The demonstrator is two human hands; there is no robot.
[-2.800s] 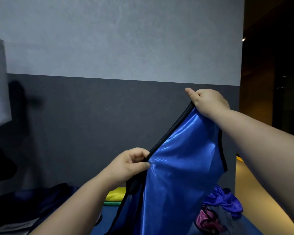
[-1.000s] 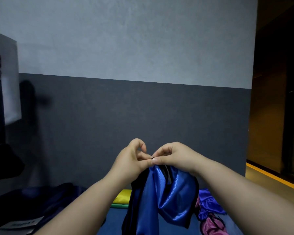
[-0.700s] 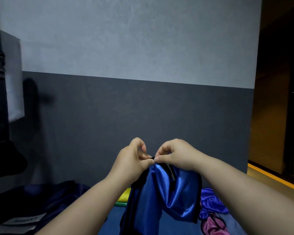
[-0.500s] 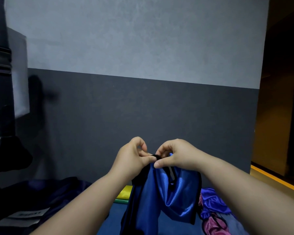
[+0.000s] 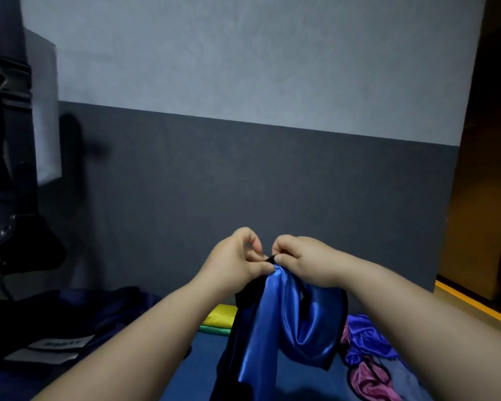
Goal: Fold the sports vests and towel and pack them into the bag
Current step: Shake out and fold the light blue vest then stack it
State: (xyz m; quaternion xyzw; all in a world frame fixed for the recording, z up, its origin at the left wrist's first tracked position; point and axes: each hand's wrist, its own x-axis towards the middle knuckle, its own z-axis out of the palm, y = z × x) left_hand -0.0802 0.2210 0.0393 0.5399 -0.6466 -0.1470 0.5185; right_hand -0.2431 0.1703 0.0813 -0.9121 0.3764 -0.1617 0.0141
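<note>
Fold: blue vest [image 5: 298,319] hangs doubled | Grip: left hand [image 5: 237,261] and right hand [image 5: 304,261] pinch its top edge, touching | Do: align your corners before lowering.

Left hand [image 5: 237,260], right hand [image 5: 304,263] pinch blue vest [image 5: 275,316].

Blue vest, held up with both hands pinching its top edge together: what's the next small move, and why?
Probably lower the blue vest onto the blue surface and smooth it flat. The left hand and right hand pinch its black-trimmed top edge together, so it hangs doubled but bunched in the air; a neat fold likely needs support.
</note>
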